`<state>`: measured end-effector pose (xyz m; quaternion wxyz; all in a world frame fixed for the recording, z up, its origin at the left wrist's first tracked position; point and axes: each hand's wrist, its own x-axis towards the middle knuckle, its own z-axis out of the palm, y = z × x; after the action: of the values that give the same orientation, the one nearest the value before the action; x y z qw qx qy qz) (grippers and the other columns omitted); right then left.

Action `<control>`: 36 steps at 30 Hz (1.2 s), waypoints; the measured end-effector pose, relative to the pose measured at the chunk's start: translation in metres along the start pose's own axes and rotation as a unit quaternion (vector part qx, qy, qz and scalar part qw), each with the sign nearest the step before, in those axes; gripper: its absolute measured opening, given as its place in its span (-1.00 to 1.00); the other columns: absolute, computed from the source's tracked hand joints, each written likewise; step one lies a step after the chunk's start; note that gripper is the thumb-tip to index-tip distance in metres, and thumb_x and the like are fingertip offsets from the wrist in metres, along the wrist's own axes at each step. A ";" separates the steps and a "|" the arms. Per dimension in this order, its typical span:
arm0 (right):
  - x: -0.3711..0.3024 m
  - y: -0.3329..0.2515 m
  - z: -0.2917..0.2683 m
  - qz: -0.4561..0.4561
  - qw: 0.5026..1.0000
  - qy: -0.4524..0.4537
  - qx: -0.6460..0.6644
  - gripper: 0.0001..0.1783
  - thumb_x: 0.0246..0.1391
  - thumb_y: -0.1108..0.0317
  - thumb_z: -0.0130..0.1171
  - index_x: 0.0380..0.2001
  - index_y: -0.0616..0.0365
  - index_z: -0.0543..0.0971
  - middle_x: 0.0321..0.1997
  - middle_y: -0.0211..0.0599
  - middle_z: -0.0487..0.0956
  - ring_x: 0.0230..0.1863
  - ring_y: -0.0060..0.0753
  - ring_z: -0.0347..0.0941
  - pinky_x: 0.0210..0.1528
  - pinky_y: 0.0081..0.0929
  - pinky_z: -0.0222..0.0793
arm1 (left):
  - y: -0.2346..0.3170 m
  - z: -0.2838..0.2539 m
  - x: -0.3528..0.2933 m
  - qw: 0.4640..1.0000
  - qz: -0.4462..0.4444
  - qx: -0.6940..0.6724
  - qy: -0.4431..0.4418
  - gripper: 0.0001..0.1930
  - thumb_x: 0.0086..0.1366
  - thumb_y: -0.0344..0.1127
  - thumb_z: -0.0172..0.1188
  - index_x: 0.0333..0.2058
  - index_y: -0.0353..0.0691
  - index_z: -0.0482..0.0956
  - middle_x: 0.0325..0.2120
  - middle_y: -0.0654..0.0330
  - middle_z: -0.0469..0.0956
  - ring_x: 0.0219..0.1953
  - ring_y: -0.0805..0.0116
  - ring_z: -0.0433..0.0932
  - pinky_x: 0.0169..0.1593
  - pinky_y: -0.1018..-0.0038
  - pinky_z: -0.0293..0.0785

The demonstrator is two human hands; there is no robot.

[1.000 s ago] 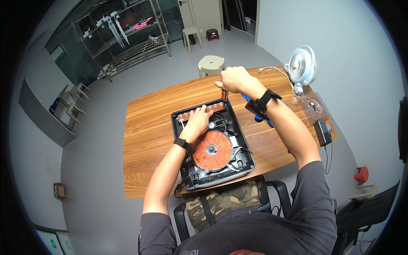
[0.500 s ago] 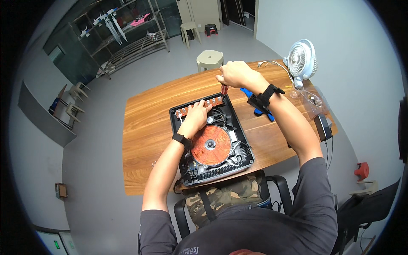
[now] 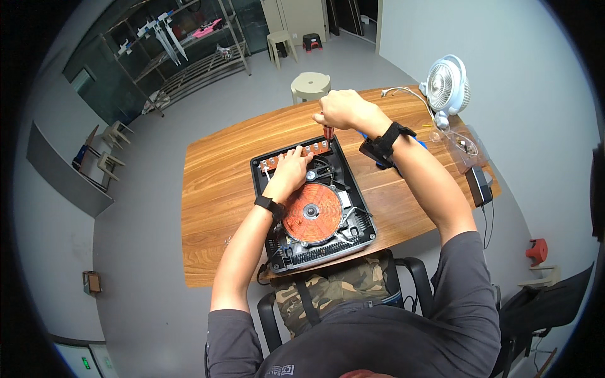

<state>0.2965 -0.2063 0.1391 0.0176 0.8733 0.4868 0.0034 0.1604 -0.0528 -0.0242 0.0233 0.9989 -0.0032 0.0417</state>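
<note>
An opened induction cooker lies on the table with its insides bare. A round copper coil fills its near half, and a narrow orange-brown circuit board runs along its far edge. My left hand rests on that board with its fingers spread, covering part of it. Over the board's right end, my right hand is closed round the top of a red-handled screwdriver. The screwdriver stands about upright; whether its tip sits in a screw is too small to tell.
On the wooden table, a blue object is partly hidden behind my right forearm. A white fan, a clear plastic bag and a black box with a cord are at the right. A stool stands beyond the far edge.
My right hand and the screwdriver have shifted slightly left, and my right forearm now covers more of the blue object. My left hand stays on the board.
</note>
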 end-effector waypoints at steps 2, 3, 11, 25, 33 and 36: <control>0.001 0.001 0.002 -0.001 1.000 0.001 -0.003 -0.54 0.21 0.02 0.06 -0.20 0.26 0.59 -0.29 0.07 0.70 -0.16 0.12 0.64 -0.03 -0.09 0.56 | 0.002 0.001 -0.001 1.000 0.002 0.009 0.011 -0.45 0.23 -0.49 0.01 0.22 -0.07 0.54 0.11 -0.10 0.43 0.17 -0.10 0.44 0.25 -0.02 0.35; 0.000 0.002 0.003 -0.003 1.000 0.002 -0.004 -0.53 0.21 -0.01 0.07 -0.22 0.27 0.56 -0.32 0.08 0.69 -0.18 0.14 0.64 -0.04 -0.08 0.56 | 0.002 0.002 -0.002 1.000 0.002 0.014 0.017 -0.45 0.23 -0.48 0.01 0.22 -0.07 0.53 0.10 -0.10 0.43 0.17 -0.10 0.44 0.25 -0.02 0.36; -0.002 0.017 0.006 -0.015 0.997 0.020 0.067 -0.58 0.18 0.10 0.08 -0.04 0.18 0.57 -0.18 0.05 0.69 -0.09 0.12 0.63 0.02 -0.07 0.54 | -0.001 0.000 0.000 1.000 -0.008 -0.004 -0.012 -0.44 0.23 -0.50 0.01 0.23 -0.07 0.52 0.14 -0.10 0.41 0.20 -0.10 0.41 0.28 -0.03 0.33; -0.006 0.013 0.001 -0.026 0.999 0.009 0.037 -0.58 0.18 0.11 0.09 -0.07 0.23 0.57 -0.21 0.01 0.71 -0.08 0.05 0.64 0.01 -0.07 0.54 | -0.003 0.004 -0.001 1.000 -0.004 0.005 0.005 -0.45 0.22 -0.50 0.03 0.22 -0.08 0.53 0.10 -0.07 0.43 0.17 -0.07 0.43 0.25 0.00 0.35; 0.001 0.007 0.004 0.025 0.999 0.034 -0.001 -0.54 0.21 0.04 0.10 -0.41 0.23 0.73 -0.31 0.00 0.72 -0.21 0.04 0.68 -0.09 -0.11 0.59 | -0.002 0.005 0.000 1.000 0.001 -0.003 0.011 -0.45 0.23 -0.50 0.01 0.22 -0.07 0.54 0.10 -0.07 0.44 0.16 -0.07 0.44 0.25 0.00 0.36; -0.001 0.009 0.004 0.011 1.000 0.010 -0.010 -0.57 0.20 0.06 0.11 -0.27 0.25 0.70 -0.26 -0.01 0.72 -0.17 0.06 0.67 -0.05 -0.10 0.58 | -0.001 0.005 0.001 1.000 -0.001 -0.008 0.010 -0.45 0.24 -0.50 0.00 0.22 -0.07 0.54 0.13 -0.10 0.42 0.19 -0.09 0.42 0.27 -0.01 0.34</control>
<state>0.3035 -0.2122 0.1358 0.0211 0.8783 0.4773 0.0174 0.1613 -0.0516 -0.0292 0.0318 0.9982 -0.0024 0.0515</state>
